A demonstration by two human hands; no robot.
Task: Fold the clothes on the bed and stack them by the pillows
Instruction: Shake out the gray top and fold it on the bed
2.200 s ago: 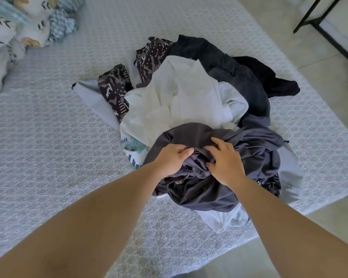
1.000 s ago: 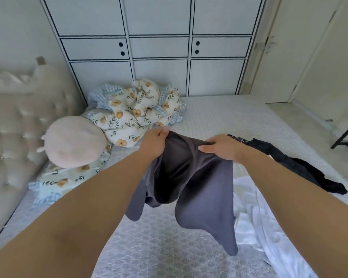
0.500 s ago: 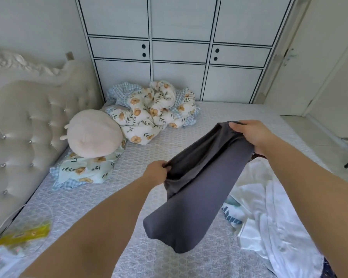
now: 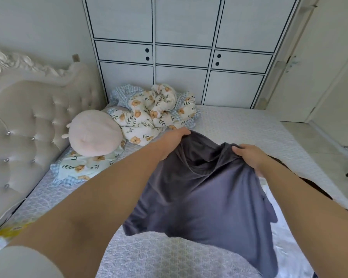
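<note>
Head camera looks down along both bare forearms, and the dark grey garment [image 4: 205, 197] is up in the air between them, held over the patterned bedspread [image 4: 239, 127]. Left hand [image 4: 172, 138] grips the top edge at the far left corner, fingers curled over the cloth. Right hand [image 4: 249, 154] pinches the opposite edge, thumb on top, fabric bunched under it. The cloth sags in a fold between the two grips and hangs down toward the camera. Below and to the right lies a white garment [image 4: 285, 237], with something black [image 4: 313, 187] beyond the right forearm, probably more clothing, though little of it shows. Up by the tufted headboard [image 4: 28, 127] sit a round pink cushion [image 4: 94, 135], a floral pillow [image 4: 84, 167] under it, and a crumpled floral quilt [image 4: 155, 111]. White wardrobe doors [image 4: 181, 57] stand behind the bed.
</note>
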